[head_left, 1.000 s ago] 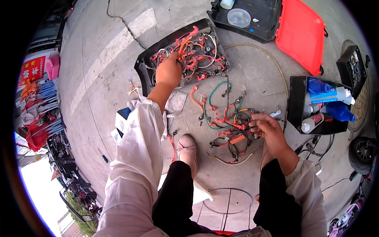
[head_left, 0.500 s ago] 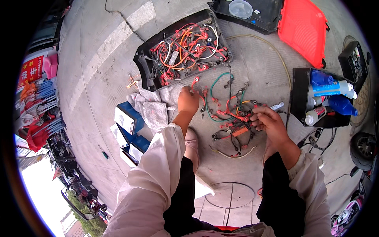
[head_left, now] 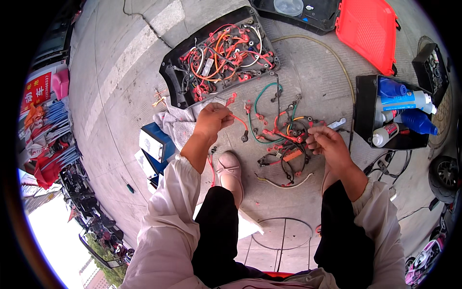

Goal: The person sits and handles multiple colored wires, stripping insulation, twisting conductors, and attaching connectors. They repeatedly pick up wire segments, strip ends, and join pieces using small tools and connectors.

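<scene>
My left hand (head_left: 216, 118) pinches a short red cable (head_left: 237, 119) with red-capped and dark end lugs, in front of a grey cloth (head_left: 173, 120). My right hand (head_left: 321, 142) has its fingers curled at the right side of a loose tangle of red, green, black and orange cables (head_left: 278, 135); what it holds is too small to make out. Beyond both hands lies a black tray (head_left: 171, 72) full of mixed cables with red boots. A blue box (head_left: 157, 141) stands left of my left hand.
A black bin (head_left: 365, 111) of bottles and an open red-lidded case (head_left: 365, 33) are at right, a small black box (head_left: 428, 72) and a tyre (head_left: 442, 178) farther right. A hose (head_left: 337, 58) crosses the concrete; a screwdriver (head_left: 129, 188) lies left. My feet (head_left: 228, 168) are below.
My left hand has come down from the cable tray to the cloth, then shifted left, lifting the red cable. My right hand has moved slightly, staying by the tangle.
</scene>
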`<move>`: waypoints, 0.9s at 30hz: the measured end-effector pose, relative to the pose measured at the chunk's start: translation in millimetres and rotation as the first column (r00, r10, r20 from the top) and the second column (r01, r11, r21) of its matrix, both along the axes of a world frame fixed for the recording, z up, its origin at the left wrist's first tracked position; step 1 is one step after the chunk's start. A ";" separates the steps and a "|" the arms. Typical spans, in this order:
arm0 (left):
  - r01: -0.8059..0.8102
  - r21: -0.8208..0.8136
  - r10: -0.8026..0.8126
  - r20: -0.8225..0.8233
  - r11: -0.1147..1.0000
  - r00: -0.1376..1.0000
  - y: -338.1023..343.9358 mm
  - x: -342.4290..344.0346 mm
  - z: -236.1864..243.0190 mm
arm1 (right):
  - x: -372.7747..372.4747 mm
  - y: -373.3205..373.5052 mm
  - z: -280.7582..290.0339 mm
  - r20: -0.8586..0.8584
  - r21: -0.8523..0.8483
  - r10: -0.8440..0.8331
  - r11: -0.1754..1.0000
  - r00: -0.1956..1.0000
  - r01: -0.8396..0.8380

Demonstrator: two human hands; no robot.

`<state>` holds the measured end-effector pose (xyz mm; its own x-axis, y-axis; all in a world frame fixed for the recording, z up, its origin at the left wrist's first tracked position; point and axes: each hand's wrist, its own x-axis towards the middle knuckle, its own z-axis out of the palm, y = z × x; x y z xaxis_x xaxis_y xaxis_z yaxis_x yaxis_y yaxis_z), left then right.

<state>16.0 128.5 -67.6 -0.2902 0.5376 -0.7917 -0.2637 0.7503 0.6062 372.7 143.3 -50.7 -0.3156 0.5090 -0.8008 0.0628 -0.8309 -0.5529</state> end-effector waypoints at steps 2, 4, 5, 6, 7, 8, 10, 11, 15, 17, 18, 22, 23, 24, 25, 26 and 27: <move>-0.103 0.068 0.092 0.150 0.992 0.984 4.1 -12.2 26.0 | 2.4 -0.4 -1.6 0.007 0.001 0.009 1.000 1.000 -0.009; -0.246 0.265 0.190 0.221 0.932 0.957 16.5 -23.3 56.4 | 2.3 -0.2 -0.4 0.022 0.006 0.024 1.000 0.999 -0.024; -0.332 0.324 0.277 0.203 0.886 0.939 27.3 -22.1 65.9 | 3.0 -1.2 -0.5 0.027 0.000 0.024 1.000 0.999 -0.024; -0.368 0.293 0.322 0.195 0.882 0.926 32.4 -21.7 70.0 | 1.9 -1.0 -0.2 0.027 -0.002 0.027 1.000 0.999 -0.027; -0.403 0.260 0.364 0.187 0.877 0.912 37.2 -19.2 71.6 | 1.6 -0.8 0.1 0.029 -0.004 0.028 1.000 0.999 -0.028; -0.437 0.227 0.403 0.180 0.871 0.897 39.8 -15.3 70.8 | 1.8 -0.6 0.2 0.026 -0.008 0.028 1.000 0.999 -0.028; -0.183 0.036 0.181 0.064 0.982 0.981 25.5 6.4 45.0 | -0.9 -0.1 0.0 0.018 -0.016 0.029 0.999 0.999 -0.029; 0.051 -0.113 -0.049 0.020 0.992 0.999 16.3 22.5 30.9 | -1.5 0.7 0.1 0.010 -0.011 0.020 1.000 1.000 -0.019; 0.536 -0.470 -0.632 -0.063 0.702 0.772 -34.0 57.2 -52.5 | -6.6 0.7 -0.7 -0.008 -0.004 0.016 1.000 1.000 -0.016; 0.499 -0.459 -0.611 -0.128 0.735 0.781 -46.3 67.8 -65.2 | -5.1 -0.8 -1.3 -0.005 -0.005 0.028 1.000 1.000 -0.029; 0.481 -0.405 -0.567 -0.120 0.777 0.815 -49.1 68.5 -66.4 | -4.1 -1.2 -1.8 -0.004 -0.005 0.033 0.999 0.999 -0.033; 0.452 -0.200 -0.470 -0.049 0.869 0.881 -47.7 60.9 -29.0 | -1.2 -6.8 -5.8 -0.018 -0.029 0.117 0.993 0.993 -0.118; 0.484 -0.155 -0.500 -0.083 0.861 0.862 -47.9 53.9 -11.2 | -2.1 -7.5 -4.4 -0.021 -0.033 0.180 0.983 0.983 -0.181; 0.514 -0.114 -0.526 -0.122 0.850 0.842 -50.5 45.7 7.9 | -5.5 -8.3 -3.1 -0.031 -0.035 0.245 0.969 0.969 -0.246; 0.474 -0.052 -0.477 -0.064 0.879 0.877 -52.9 43.3 28.0 | -5.8 -10.4 -1.6 -0.033 -0.042 0.307 0.950 0.951 -0.308; 0.429 0.011 -0.429 -0.004 0.903 0.903 -53.8 43.6 48.3 | -3.3 -15.4 -7.2 -0.074 -0.011 0.373 0.927 0.925 -0.375; 0.371 0.034 -0.373 0.072 0.928 0.925 -58.3 43.1 67.2 | -5.5 -18.4 -5.1 -0.147 -0.023 0.408 0.909 0.901 -0.415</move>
<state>59.1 70.2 -0.4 -0.0060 0.6107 -0.7918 -0.0139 0.7917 0.6107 367.2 124.9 -55.8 -0.5952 0.2687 -0.7573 0.3328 -0.7754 -0.5367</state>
